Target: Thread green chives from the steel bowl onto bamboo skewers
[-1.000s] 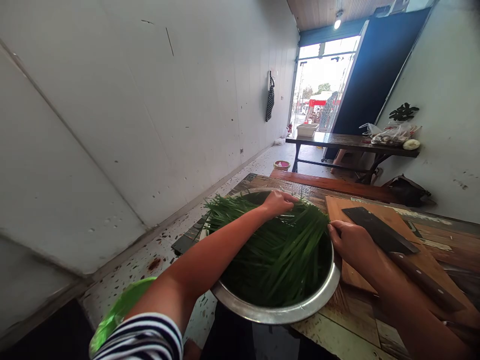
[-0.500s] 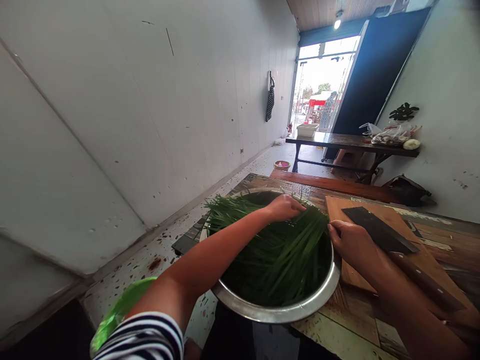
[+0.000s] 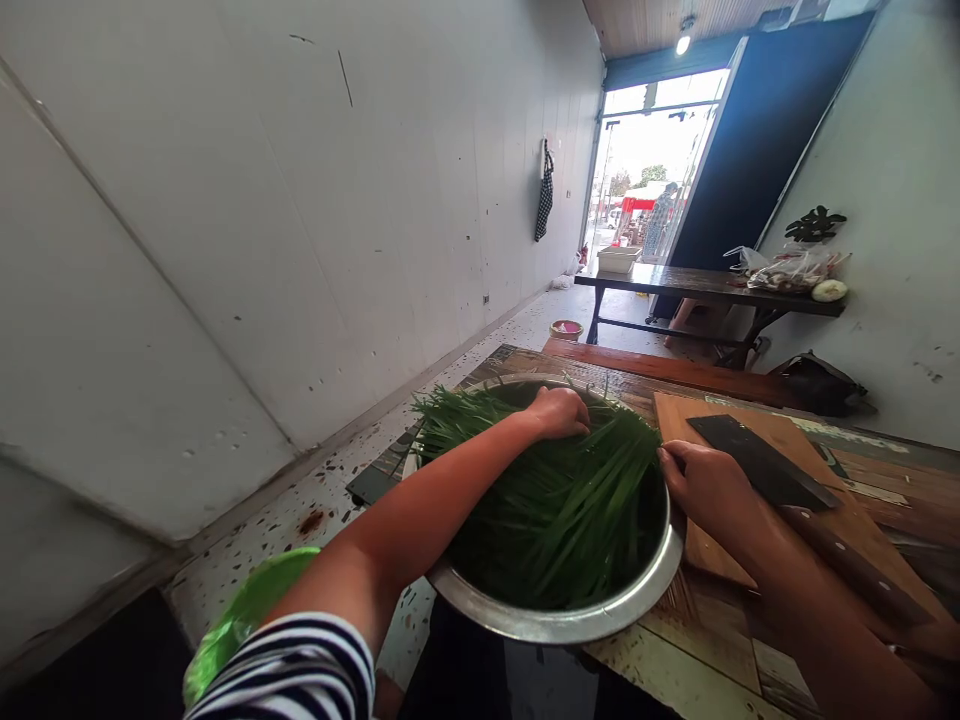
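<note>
A wide metal basin [image 3: 517,625] holds a heap of long green garlic chives [image 3: 585,500], and some stick out over its left rim. My left hand [image 3: 561,412] reaches across the basin to its far side, fingers curled down into the chives; the fingertips are partly hidden. At the right rim, my right hand [image 3: 701,472] is closed, its thumb and forefinger pinching the ends of the chives. Beneath my right forearm lies a cleaver [image 3: 761,460], its dark blade on a wooden cutting board [image 3: 720,555].
The basin stands on a worn wooden table [image 3: 694,630]. A green-lined bin [image 3: 251,610] is on the floor at lower left. Beyond are a reddish bench [image 3: 667,368] and a dark table [image 3: 690,280] bearing a white tub [image 3: 619,260] and bagged goods [image 3: 795,268]. A person [image 3: 660,215] stands outside the doorway.
My left hand has drawn back a little to the left over the chives, its fingers more curled. My right hand has stayed at the basin's right rim.
</note>
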Available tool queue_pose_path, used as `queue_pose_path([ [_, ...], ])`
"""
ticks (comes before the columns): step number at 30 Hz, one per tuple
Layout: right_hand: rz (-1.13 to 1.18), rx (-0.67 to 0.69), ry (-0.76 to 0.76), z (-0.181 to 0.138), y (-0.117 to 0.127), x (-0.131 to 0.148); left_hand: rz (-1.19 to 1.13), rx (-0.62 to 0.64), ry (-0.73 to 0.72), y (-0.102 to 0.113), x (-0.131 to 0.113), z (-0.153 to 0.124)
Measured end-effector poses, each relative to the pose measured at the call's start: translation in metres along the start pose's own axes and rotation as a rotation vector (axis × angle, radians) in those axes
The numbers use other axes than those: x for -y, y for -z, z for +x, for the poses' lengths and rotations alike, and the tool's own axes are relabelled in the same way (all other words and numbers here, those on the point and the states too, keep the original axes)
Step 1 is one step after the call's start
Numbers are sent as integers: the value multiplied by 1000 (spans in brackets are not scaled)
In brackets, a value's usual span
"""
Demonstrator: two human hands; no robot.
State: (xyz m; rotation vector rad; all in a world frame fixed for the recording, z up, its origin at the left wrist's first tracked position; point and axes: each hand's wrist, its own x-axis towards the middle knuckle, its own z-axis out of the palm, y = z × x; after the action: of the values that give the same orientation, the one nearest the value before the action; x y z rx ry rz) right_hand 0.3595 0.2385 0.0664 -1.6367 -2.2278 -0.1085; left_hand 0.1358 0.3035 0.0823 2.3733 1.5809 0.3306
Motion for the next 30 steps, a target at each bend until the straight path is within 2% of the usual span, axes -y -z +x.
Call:
queue_pose_path([
  [5, 6, 31, -23, 0, 2, 2, 5, -135, 46, 4, 0, -1],
  [11, 30, 38, -28, 0, 2, 3, -340, -212, 71, -1, 8, 6],
  [18, 27, 6, 9, -1, -2, 2, -687, -171, 98, -19, 8, 15],
  [23, 12, 17, 0, -1, -2, 1, -890, -115, 147, -7, -5, 7],
  [26, 10, 17, -2, -1, -3, 0, -1020, -76, 147, -1, -4, 4],
  [30, 28, -12, 15, -1, -4, 0, -1112, -145, 150, -6, 3, 9],
])
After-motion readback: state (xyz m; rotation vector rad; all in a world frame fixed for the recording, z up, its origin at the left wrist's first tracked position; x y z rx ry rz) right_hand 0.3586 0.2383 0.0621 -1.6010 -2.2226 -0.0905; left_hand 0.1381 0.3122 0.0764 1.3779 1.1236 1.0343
